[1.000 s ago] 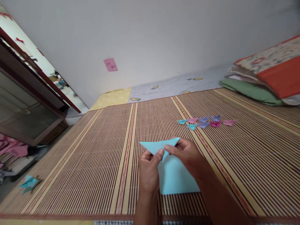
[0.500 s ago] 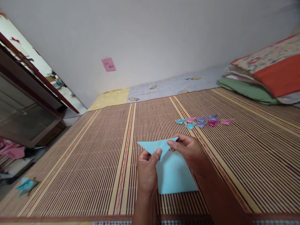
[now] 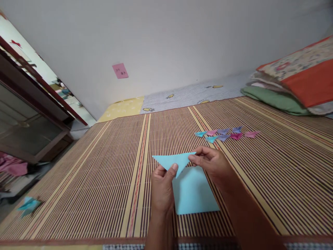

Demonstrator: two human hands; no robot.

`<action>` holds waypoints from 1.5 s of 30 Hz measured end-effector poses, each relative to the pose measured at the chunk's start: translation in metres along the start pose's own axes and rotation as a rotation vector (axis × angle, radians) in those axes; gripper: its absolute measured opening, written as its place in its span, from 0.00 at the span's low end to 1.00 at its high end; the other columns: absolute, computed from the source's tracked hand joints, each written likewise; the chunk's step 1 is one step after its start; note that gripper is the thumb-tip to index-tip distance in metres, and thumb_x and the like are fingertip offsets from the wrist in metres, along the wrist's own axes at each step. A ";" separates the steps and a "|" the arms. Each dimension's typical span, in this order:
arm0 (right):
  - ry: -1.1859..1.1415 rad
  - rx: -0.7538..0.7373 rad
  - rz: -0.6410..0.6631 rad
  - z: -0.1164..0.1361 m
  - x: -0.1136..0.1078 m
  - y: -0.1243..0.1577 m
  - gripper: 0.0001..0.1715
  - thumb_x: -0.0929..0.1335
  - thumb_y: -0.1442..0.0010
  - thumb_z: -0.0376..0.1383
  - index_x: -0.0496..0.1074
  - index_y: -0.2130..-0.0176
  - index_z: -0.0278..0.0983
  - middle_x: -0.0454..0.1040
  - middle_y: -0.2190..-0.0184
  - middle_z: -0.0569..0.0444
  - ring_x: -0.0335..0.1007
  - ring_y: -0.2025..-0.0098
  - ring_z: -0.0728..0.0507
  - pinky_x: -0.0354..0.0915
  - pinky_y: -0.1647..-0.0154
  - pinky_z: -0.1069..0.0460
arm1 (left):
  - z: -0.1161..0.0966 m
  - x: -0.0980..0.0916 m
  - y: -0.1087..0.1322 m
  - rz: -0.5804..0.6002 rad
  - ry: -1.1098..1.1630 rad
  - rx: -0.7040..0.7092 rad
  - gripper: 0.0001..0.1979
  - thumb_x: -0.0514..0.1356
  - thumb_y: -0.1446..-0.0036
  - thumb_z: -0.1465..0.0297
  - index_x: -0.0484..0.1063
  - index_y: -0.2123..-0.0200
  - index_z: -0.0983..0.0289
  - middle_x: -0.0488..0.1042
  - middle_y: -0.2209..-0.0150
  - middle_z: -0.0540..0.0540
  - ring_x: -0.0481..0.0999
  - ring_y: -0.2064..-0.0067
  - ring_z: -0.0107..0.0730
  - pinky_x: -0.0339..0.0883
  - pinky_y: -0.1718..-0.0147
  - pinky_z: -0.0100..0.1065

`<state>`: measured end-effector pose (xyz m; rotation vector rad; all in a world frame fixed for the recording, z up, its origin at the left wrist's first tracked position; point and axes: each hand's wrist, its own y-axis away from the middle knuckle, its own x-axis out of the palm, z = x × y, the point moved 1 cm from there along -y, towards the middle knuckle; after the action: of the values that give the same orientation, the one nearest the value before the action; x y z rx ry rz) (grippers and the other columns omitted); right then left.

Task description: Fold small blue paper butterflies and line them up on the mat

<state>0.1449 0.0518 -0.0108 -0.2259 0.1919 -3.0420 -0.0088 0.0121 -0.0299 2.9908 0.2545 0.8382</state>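
Observation:
A light blue paper folded into a triangle [image 3: 170, 160] is held up between my two hands, its long edge at the top and a point facing down. My left hand [image 3: 163, 185] pinches it near the lower point, thumb on the front face. With thumb and fingers, my right hand [image 3: 212, 163] grips its right corner. Below them a flat light blue sheet of paper [image 3: 196, 194] lies on the striped mat [image 3: 117, 180], partly covered by the hands and the triangle.
Several small folded paper pieces in blue, pink and purple [image 3: 223, 138] lie in two rows beyond my right hand. A blue folded paper [image 3: 29, 205] sits at the far left. Folded bedding [image 3: 299, 86] is stacked at the right, and a pink note [image 3: 120, 71] is on the wall.
My right thumb and fingers have slid slightly outward to the triangle's right corner. The left hand keeps its pinch, and the triangle stays nearly in place.

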 end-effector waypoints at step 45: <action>0.167 -0.157 -0.035 0.003 -0.026 -0.003 0.12 0.69 0.37 0.44 0.76 0.66 0.38 0.74 0.73 0.55 0.69 0.71 0.47 0.66 0.69 0.52 | -0.008 -0.002 0.001 -0.021 -0.124 0.046 0.12 0.73 0.51 0.66 0.81 0.64 0.67 0.84 0.66 0.59 0.81 0.67 0.37 0.74 0.65 0.35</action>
<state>0.1711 0.0566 -0.0116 0.0156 0.4431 -3.0820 -0.0147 0.0109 -0.0242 3.0620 0.3045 0.6512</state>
